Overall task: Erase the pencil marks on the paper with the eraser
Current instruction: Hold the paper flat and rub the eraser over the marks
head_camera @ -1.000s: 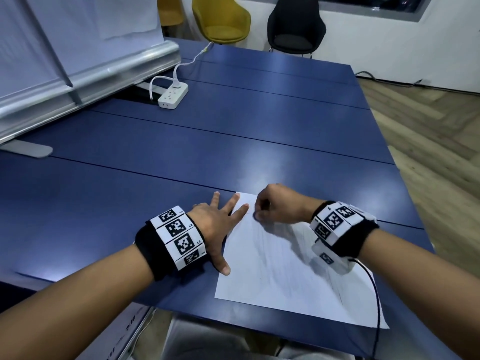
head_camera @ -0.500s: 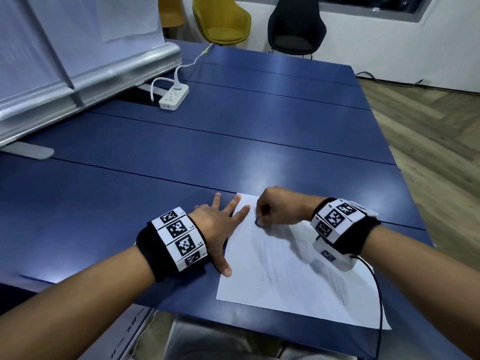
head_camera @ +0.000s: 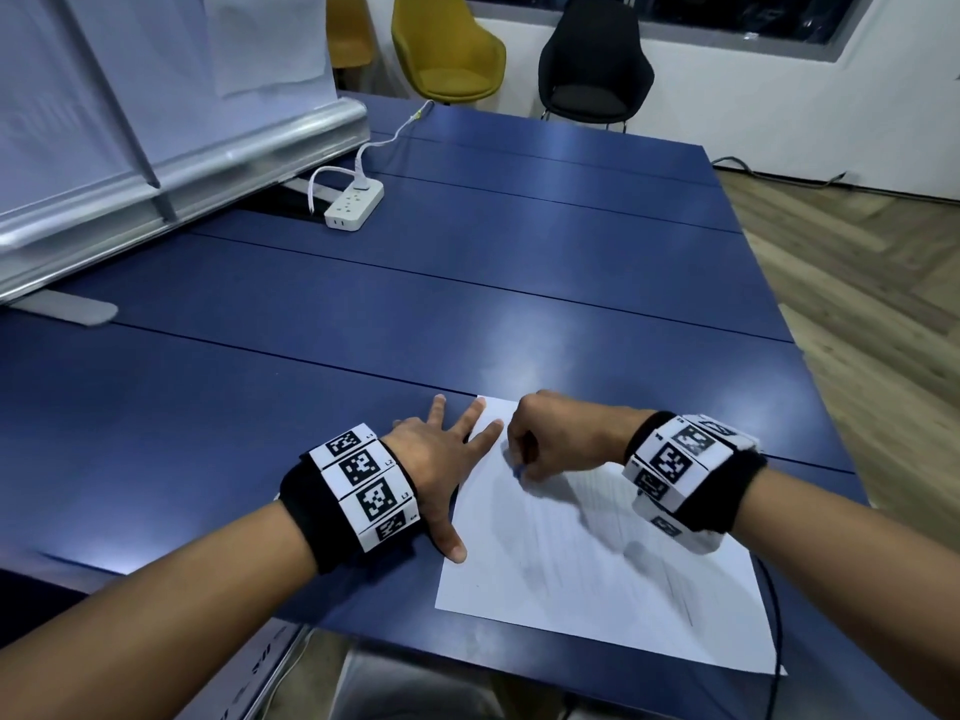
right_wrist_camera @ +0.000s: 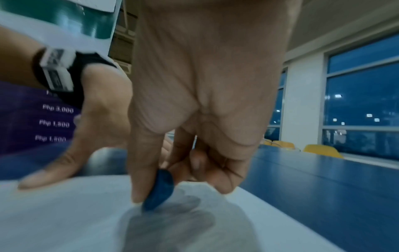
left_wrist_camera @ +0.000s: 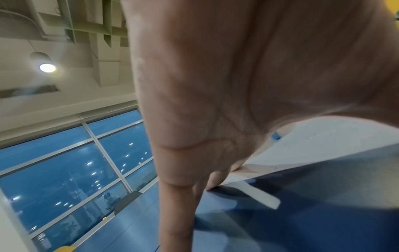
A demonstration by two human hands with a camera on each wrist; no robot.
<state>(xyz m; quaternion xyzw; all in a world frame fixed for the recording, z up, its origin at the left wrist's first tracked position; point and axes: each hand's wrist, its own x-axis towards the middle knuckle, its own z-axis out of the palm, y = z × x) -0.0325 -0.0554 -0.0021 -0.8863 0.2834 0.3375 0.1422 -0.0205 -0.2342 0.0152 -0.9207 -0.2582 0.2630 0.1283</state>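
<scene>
Presently, a small blue eraser (right_wrist_camera: 158, 191) is pinched between the thumb and curled fingers of the right hand (head_camera: 558, 439), and its lower tip is pressed onto the paper (head_camera: 597, 574) close to the sheet's far left corner. Faint grey pencil marks (head_camera: 680, 602) are seen across the sheet, darkest toward its near right side. The paper is laid flat near the near edge of the blue table (head_camera: 467, 283). The sheet's left edge is held down by the left hand (head_camera: 441, 459), whose fingers are spread flat and straight, with nothing gripped. A white power strip (head_camera: 355, 210) is seen toward the table's far left.
</scene>
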